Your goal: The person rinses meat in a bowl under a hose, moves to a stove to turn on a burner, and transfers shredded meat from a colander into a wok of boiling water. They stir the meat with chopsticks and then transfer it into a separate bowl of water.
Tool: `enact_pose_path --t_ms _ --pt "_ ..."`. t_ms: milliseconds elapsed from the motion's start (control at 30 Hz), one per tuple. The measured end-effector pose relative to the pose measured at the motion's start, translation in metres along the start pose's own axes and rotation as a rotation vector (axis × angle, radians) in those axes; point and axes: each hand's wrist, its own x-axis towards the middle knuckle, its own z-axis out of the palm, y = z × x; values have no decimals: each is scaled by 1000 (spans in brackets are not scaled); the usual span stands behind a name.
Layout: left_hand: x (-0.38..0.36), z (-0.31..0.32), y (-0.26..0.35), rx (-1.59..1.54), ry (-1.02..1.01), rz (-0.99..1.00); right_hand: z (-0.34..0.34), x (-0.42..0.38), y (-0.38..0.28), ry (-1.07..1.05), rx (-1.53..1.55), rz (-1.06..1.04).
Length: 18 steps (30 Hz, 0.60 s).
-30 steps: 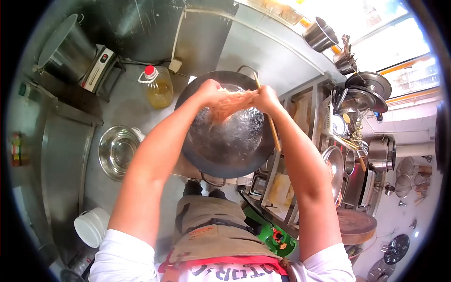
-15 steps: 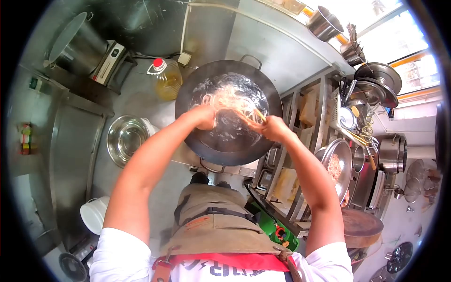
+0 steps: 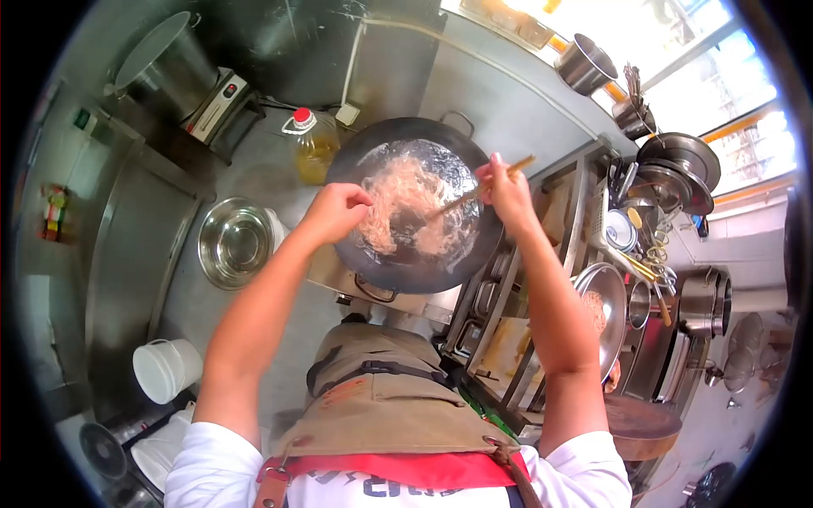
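head — left hand [image 3: 337,212], right hand [image 3: 508,196] with chopsticks [image 3: 461,201], at one wok [image 3: 423,278]

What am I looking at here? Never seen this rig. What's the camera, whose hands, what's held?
There is no machine here: these are a person's two bare hands, seen by one head-worn camera looking forward and down.

In the middle is a wide, dark metal wok with loop handles. In its liquid lie pale pink strands. The right hand holds long wooden chopsticks, reaching into the wok. The left hand is at the wok's left side, fingers bunched; whether it holds anything is unclear.

Beyond the left hand stands a clear plastic jug of yellow liquid with a red cap. Farther left is a shiny, round steel bowl.
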Motion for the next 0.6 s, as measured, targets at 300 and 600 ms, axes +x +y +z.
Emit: enact_pose_path --t_ms 300,600 --pt "-135 -22 -44 -84 380 -97 97 -6 87 37 -399 -281" --pt "-160 3 -26 -75 510 -74 27 -12 61 -1 -292 -128"
